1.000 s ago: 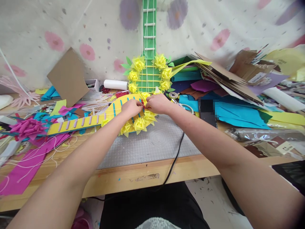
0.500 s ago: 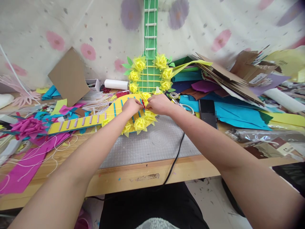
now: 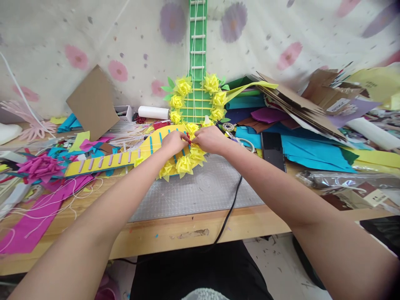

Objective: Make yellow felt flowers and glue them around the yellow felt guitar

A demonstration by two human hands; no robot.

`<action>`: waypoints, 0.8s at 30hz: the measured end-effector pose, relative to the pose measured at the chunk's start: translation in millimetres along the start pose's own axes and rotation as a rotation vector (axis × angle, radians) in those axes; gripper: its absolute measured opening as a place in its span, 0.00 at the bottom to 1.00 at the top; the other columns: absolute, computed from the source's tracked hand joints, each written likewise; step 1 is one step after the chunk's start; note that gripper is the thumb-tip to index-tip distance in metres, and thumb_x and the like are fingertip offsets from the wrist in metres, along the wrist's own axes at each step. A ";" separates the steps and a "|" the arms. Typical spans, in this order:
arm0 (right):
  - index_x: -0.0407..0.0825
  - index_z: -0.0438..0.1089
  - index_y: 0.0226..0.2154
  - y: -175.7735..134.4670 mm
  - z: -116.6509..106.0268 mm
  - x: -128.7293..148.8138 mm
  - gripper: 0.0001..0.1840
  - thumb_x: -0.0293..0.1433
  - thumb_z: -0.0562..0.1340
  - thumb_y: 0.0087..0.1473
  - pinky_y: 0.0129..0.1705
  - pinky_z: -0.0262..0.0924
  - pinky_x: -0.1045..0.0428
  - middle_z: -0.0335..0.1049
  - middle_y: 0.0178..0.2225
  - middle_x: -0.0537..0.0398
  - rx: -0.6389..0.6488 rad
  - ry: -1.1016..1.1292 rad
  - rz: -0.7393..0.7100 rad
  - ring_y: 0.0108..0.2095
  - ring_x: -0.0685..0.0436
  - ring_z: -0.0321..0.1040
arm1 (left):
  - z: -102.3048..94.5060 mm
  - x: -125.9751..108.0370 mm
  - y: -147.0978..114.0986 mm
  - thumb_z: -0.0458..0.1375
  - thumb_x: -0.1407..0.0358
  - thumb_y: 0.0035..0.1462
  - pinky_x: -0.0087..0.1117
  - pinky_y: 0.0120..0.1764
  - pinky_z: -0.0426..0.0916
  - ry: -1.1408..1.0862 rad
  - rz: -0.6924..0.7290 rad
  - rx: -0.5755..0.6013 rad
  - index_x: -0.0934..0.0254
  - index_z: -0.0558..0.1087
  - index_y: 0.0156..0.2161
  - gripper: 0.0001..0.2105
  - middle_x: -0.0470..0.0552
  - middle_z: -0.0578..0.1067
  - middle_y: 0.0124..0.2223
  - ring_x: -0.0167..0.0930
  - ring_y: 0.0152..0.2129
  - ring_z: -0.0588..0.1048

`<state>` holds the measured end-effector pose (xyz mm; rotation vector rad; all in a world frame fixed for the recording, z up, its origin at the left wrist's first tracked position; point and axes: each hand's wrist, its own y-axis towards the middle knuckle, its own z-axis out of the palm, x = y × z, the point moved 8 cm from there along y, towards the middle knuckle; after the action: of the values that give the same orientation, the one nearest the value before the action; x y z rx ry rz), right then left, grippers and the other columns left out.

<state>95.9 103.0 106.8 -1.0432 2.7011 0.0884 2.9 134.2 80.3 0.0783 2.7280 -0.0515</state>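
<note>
A yellow paper guitar [image 3: 128, 158] with blue and lilac bars lies on the grey cutting mat [image 3: 218, 187], its lower edge trimmed with yellow paper flowers [image 3: 183, 164]. Over its body, my left hand [image 3: 174, 142] has its fingers pinched near a small red piece [image 3: 188, 138]. Close on the other side of that piece, my right hand [image 3: 208, 139] is closed with its fingertips curled down. The fingers hide most of what lies between the hands, perhaps thin string. Behind stands a green paper guitar [image 3: 197, 75] with white bars, strings and yellow flowers.
A magenta paper flower [image 3: 40, 166] and loose white string [image 3: 67, 200] lie at left. Cardboard [image 3: 93, 103] leans behind. On the right are scissors [image 3: 246, 143], a phone [image 3: 273, 151] and blue paper [image 3: 315, 154]. A black cable [image 3: 229, 212] crosses the table's front edge.
The view has tilted slightly, so things sit a little lower. Both hands stay pinched close together at the red piece, with only slight finger movement.
</note>
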 end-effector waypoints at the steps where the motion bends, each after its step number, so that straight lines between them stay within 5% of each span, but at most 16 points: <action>1: 0.47 0.72 0.42 -1.5 -0.4 0.8 0.19 0.26 0.50 0.54 0.32 0.48 0.51 0.72 0.37 0.45 -0.012 0.004 -0.011 0.40 0.42 0.66 | -0.4 0.1 -0.3 0.56 0.63 0.44 0.32 0.30 0.63 0.016 0.007 0.004 0.55 0.78 0.34 0.11 0.49 0.77 0.33 0.35 0.32 0.74; 7: 0.48 0.73 0.41 -4.9 4.1 7.1 0.18 0.26 0.52 0.52 0.30 0.47 0.51 0.72 0.36 0.47 -0.026 0.013 -0.080 0.38 0.43 0.66 | -5.0 -1.8 -4.5 0.57 0.60 0.43 0.32 0.33 0.64 0.091 0.050 0.005 0.52 0.78 0.35 0.12 0.47 0.77 0.37 0.35 0.35 0.73; 15: 0.60 0.72 0.42 -3.4 11.7 -7.0 0.18 0.31 0.51 0.54 0.30 0.48 0.54 0.74 0.39 0.56 0.051 0.175 0.080 0.37 0.46 0.67 | -2.4 -1.6 -8.2 0.58 0.57 0.45 0.32 0.33 0.64 0.099 0.024 -0.025 0.54 0.78 0.35 0.12 0.48 0.77 0.36 0.35 0.35 0.73; 24: 0.57 0.73 0.40 -12.7 8.6 -6.0 0.18 0.30 0.50 0.56 0.29 0.45 0.54 0.73 0.37 0.53 0.001 0.104 0.068 0.38 0.46 0.66 | -2.0 -0.1 -9.4 0.58 0.56 0.44 0.32 0.33 0.65 0.089 -0.005 -0.038 0.55 0.78 0.33 0.11 0.49 0.76 0.35 0.35 0.34 0.73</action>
<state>110.4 98.6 100.3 -0.9821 2.8296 0.0460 1.6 124.9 82.3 0.0643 2.8173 0.0029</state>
